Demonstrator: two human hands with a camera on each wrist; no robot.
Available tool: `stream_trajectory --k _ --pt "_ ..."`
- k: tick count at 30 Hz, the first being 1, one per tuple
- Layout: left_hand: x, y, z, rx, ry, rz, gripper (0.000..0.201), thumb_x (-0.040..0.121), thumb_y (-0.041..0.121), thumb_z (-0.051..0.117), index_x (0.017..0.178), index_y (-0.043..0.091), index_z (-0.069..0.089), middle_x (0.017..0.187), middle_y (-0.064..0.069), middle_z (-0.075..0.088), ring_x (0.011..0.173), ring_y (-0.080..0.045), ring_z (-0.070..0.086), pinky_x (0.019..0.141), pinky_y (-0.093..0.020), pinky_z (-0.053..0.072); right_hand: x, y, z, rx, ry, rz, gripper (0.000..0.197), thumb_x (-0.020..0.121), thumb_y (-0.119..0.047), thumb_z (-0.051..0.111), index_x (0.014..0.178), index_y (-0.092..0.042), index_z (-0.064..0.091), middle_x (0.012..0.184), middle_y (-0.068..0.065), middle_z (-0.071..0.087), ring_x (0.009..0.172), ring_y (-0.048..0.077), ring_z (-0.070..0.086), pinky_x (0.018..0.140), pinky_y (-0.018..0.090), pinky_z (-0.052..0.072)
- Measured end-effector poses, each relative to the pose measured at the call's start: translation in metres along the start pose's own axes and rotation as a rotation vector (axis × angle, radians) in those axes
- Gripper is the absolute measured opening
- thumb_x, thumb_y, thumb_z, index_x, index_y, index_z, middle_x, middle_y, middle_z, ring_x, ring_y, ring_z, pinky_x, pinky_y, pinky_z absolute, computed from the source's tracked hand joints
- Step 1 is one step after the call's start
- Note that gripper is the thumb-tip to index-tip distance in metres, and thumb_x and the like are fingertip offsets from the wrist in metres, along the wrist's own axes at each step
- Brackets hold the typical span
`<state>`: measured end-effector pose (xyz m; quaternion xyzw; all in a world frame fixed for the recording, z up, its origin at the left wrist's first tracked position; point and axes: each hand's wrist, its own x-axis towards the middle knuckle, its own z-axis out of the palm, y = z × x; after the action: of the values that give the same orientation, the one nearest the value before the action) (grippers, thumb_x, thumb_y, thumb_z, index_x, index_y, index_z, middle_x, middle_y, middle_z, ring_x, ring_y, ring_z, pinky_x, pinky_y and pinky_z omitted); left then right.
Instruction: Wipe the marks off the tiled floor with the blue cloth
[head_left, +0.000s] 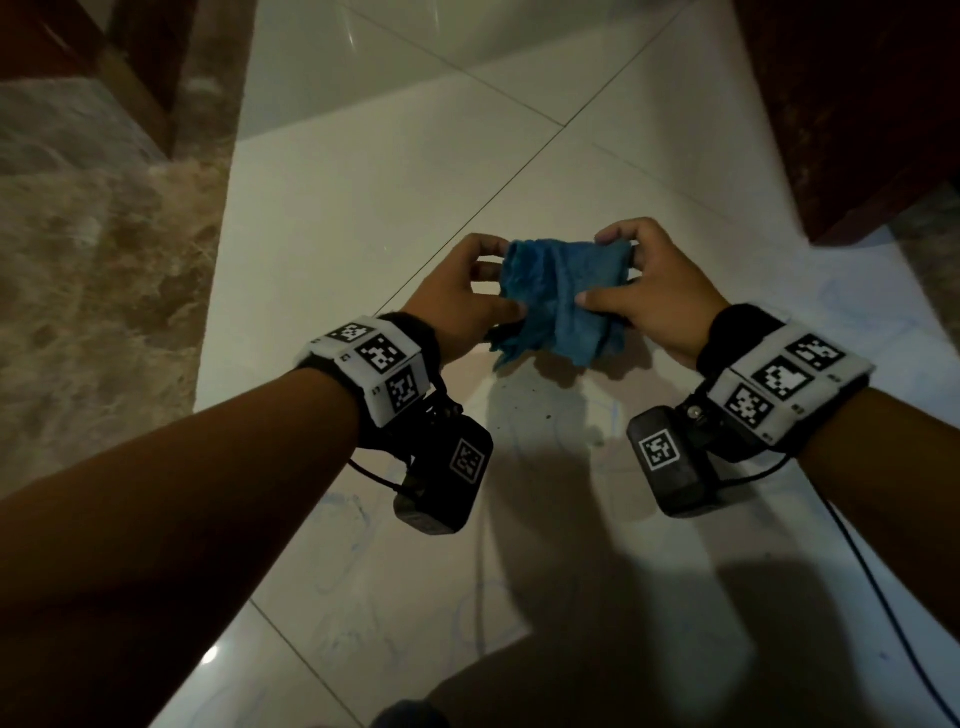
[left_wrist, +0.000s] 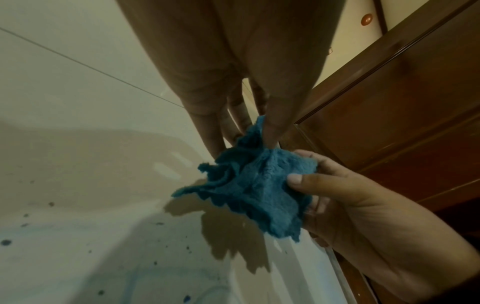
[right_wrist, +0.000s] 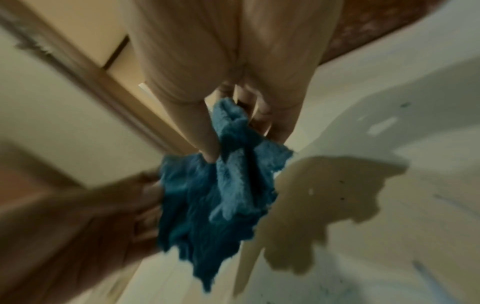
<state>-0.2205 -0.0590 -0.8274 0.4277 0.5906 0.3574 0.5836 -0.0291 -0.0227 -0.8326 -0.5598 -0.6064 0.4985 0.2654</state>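
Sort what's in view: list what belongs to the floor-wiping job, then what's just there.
Job: blue cloth, held above the floor by left hand and right hand; blue marks; tiled floor.
Just there: wooden door; black cable.

One blue cloth (head_left: 563, 299), two hands, two wristbands.

Blue cloth (head_left: 563, 299); white tiled floor (head_left: 363, 218), blue-specked.

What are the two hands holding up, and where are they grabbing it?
A blue cloth. The left hand pinches its left edge and the right hand pinches its right edge, holding it above the floor.
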Motion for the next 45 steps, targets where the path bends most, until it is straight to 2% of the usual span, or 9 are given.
stream_trajectory --k 3,6,12,21,25,32,36,40,45 --pt "0.000 0.003 0.005 -0.025 0.016 -0.003 0.034 0.089 -0.004 0.058 0.112 0.019 0.048 0.102 0.003 0.057 0.092 -0.019 0.062 0.073 -0.031 0.058 -0.005 -0.009 0.006 -0.121 -0.042 -0.129 0.057 0.077 -0.004 0.070 0.124 -0.021 0.040 0.116 -0.002 0.048 0.083 0.014 0.057 0.068 0.015 0.049" --pt "0.001 0.006 0.009 -0.105 0.038 -0.032 0.023 0.094 0.005 0.054 0.110 0.021 0.048 0.099 0.002 0.058 0.089 -0.016 0.060 0.069 -0.028 0.055 -0.012 -0.017 0.013 -0.043 -0.138 -0.161 0.065 0.080 0.002 0.063 0.129 -0.030 0.033 0.119 -0.001 0.050 0.069 0.012 0.062 0.064 0.022 0.055" --pt "-0.001 0.001 0.007 -0.114 0.073 -0.033 0.039 0.089 0.025 0.066 0.119 0.019 0.041 0.113 0.000 0.058 0.105 -0.020 0.061 0.086 -0.039 0.055 -0.015 -0.016 0.013 0.042 -0.255 -0.176 0.051 0.083 0.013 0.048 0.113 -0.026 0.035 0.118 -0.001 0.057 0.086 0.013 0.067 0.069 0.020 0.052" --pt "0.001 -0.002 -0.001 -0.056 0.159 0.034 0.021 0.098 0.009 0.052 0.106 0.019 0.035 0.083 -0.005 0.062 0.070 -0.016 0.065 0.054 -0.025 0.053 -0.012 -0.011 0.013 -0.054 -0.239 -0.211 0.056 0.076 -0.001 0.070 0.115 -0.031 0.044 0.128 -0.002 0.046 0.112 0.011 0.051 0.089 0.025 0.050" --pt "-0.002 0.001 0.002 -0.134 0.140 0.040 0.021 0.099 0.007 0.049 0.107 0.016 0.032 0.076 -0.007 0.063 0.055 -0.014 0.065 0.048 -0.026 0.053 -0.017 -0.009 0.017 0.084 -0.328 -0.097 0.066 0.076 0.004 0.069 0.124 -0.031 0.040 0.115 0.000 0.052 0.088 0.013 0.066 0.072 0.028 0.057" --pt "-0.003 -0.001 0.009 0.094 -0.020 0.126 0.053 0.090 0.012 0.065 0.135 0.023 0.040 0.124 -0.005 0.050 0.097 -0.019 0.060 0.068 -0.017 0.053 -0.010 -0.007 0.015 0.011 -0.146 -0.079 0.060 0.076 0.002 0.069 0.123 -0.024 0.041 0.113 0.012 0.054 0.085 0.027 0.066 0.069 0.040 0.059" --pt "0.004 -0.011 0.009 0.357 -0.006 0.187 0.067 0.081 0.018 0.076 0.139 0.016 0.043 0.139 -0.009 0.039 0.125 -0.021 0.045 0.101 -0.028 0.047 -0.011 -0.009 0.016 0.116 -0.176 -0.084 0.061 0.076 0.005 0.069 0.122 -0.025 0.041 0.116 0.013 0.052 0.089 0.026 0.066 0.072 0.041 0.059" --pt "0.002 -0.007 0.004 0.458 0.005 0.140 0.063 0.080 0.019 0.077 0.134 0.019 0.047 0.137 -0.007 0.042 0.121 -0.019 0.047 0.099 -0.024 0.042 -0.011 -0.008 0.015 0.195 -0.230 -0.080 0.068 0.076 0.012 0.064 0.128 -0.024 0.039 0.117 0.010 0.050 0.086 0.015 0.066 0.069 0.026 0.056" --pt "-0.002 -0.003 0.005 0.365 -0.044 0.032 0.056 0.077 0.006 0.077 0.118 0.022 0.043 0.110 -0.003 0.054 0.102 -0.027 0.062 0.088 -0.040 0.055 -0.010 -0.002 0.014 0.175 -0.294 -0.073 0.068 0.076 0.012 0.065 0.132 -0.020 0.043 0.118 0.007 0.050 0.093 0.018 0.066 0.076 0.028 0.057"
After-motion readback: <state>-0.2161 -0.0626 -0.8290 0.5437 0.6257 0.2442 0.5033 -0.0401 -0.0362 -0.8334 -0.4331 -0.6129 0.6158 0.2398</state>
